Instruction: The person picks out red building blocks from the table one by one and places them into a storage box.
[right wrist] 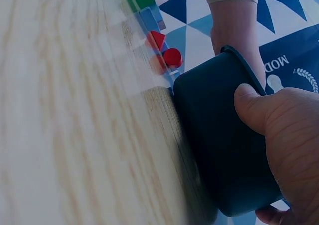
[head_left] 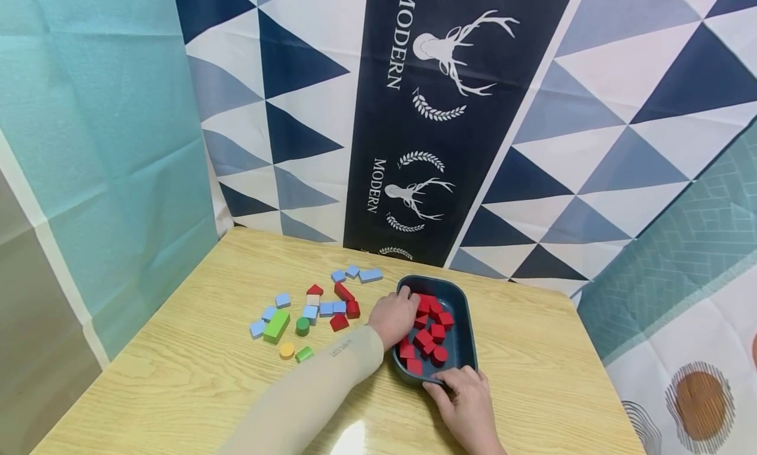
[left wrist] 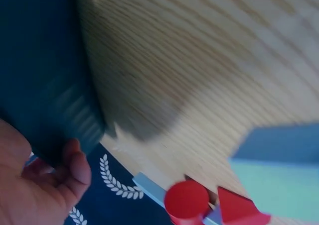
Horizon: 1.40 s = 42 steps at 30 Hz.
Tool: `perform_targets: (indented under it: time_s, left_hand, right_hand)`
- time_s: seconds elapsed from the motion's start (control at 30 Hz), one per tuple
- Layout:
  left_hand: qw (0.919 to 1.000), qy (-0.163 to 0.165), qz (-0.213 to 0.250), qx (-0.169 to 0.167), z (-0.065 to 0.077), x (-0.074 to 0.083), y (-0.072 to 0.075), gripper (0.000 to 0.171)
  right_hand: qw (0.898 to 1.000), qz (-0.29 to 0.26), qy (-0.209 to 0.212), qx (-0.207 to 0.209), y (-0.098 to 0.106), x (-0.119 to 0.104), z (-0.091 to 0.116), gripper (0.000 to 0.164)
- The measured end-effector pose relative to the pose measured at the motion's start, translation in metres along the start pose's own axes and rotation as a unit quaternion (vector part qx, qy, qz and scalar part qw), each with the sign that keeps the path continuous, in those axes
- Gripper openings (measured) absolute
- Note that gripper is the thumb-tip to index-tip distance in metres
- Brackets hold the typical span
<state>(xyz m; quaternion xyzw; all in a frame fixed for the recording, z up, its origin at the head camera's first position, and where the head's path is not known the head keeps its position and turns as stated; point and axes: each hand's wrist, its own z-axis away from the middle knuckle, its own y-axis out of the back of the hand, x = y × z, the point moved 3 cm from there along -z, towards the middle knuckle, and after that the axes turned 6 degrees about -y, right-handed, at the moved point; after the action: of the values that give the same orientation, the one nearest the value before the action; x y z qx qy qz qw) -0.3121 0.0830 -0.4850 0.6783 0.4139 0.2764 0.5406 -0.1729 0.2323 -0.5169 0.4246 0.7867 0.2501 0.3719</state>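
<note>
A deep dark-blue tray (head_left: 460, 310) with rounded corners stands on the wooden table, holding several red blocks (head_left: 437, 332) of mixed shapes. My left hand (head_left: 393, 318) holds its left wall toward the far end; in the left wrist view that hand (left wrist: 40, 190) has its fingers bent at the tray's (left wrist: 42, 80) edge. At the near end my right hand (head_left: 467, 402) pinches the rim. The right wrist view shows the right thumb pressed on the outer wall of the tray (right wrist: 219, 140), while most fingers of that hand (right wrist: 294, 140) are hidden.
Left of the tray lie several loose blocks: blue ones (head_left: 370, 275), red ones (head_left: 353, 309), a long green block (head_left: 276, 326), a green cylinder (head_left: 302, 327) and a yellow disc (head_left: 286, 350). Patterned cloth (head_left: 307, 113) hangs behind the table (head_left: 532, 389).
</note>
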Motion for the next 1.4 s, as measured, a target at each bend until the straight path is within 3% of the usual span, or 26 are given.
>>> perform_targets:
  time_s: [0.13, 0.2, 0.3, 0.4, 0.53, 0.67, 0.77, 1.07, 1.17, 1.27, 1.4]
  left_hand:
    - [0.999, -0.008, 0.02, 0.038, -0.001, -0.015, 0.003, 0.042]
    - [0.9981, -0.003, 0.034, 0.051, -0.001, -0.029, 0.008, 0.041]
    - [0.9965, 0.02, 0.029, 0.075, 0.003, -0.06, 0.015, 0.029]
    - [0.9949, 0.066, 0.011, 0.076, 0.01, -0.097, 0.021, 0.019]
    - [0.9899, 0.139, 0.026, 0.012, 0.025, -0.14, 0.025, 0.021]
    - [0.9734, 0.199, 0.081, -0.08, 0.042, -0.165, 0.016, 0.016]
    - [0.9633, 0.216, 0.113, -0.113, 0.05, -0.172, 0.006, 0.014]
    - [0.9672, 0.201, 0.112, -0.108, 0.052, -0.168, -0.007, 0.018]
    - [0.9729, 0.194, 0.093, -0.084, 0.051, -0.17, -0.005, 0.016]
    - [0.9792, 0.184, 0.077, -0.04, 0.048, -0.171, 0.006, 0.016]
    - [0.9775, 0.173, 0.12, 0.018, 0.039, -0.158, 0.028, 0.024]
  right_hand:
    - [1.0, 0.003, -0.01, -0.005, -0.001, 0.001, 0.001, 0.022]
    - [1.0, 0.003, -0.015, -0.009, -0.001, 0.002, 0.001, 0.022]
    - [1.0, 0.001, -0.019, -0.013, -0.001, 0.002, 0.001, 0.022]
    - [1.0, -0.001, -0.019, -0.014, -0.001, 0.002, 0.0, 0.022]
    - [1.0, -0.003, -0.013, -0.008, 0.001, 0.003, 0.0, 0.022]
    - [1.0, -0.008, -0.002, -0.003, 0.003, 0.004, -0.001, 0.022]
    - [1.0, -0.012, 0.003, -0.002, 0.003, 0.004, -0.001, 0.022]
    - [1.0, -0.018, -0.005, -0.001, 0.0, 0.003, 0.004, 0.023]
    - [1.0, -0.022, -0.003, 0.001, -0.001, 0.003, 0.005, 0.023]
    - [1.0, -0.023, 0.002, 0.002, -0.001, 0.003, 0.004, 0.022]
    - [1.0, -0.021, 0.012, 0.007, 0.002, 0.005, 0.002, 0.021]
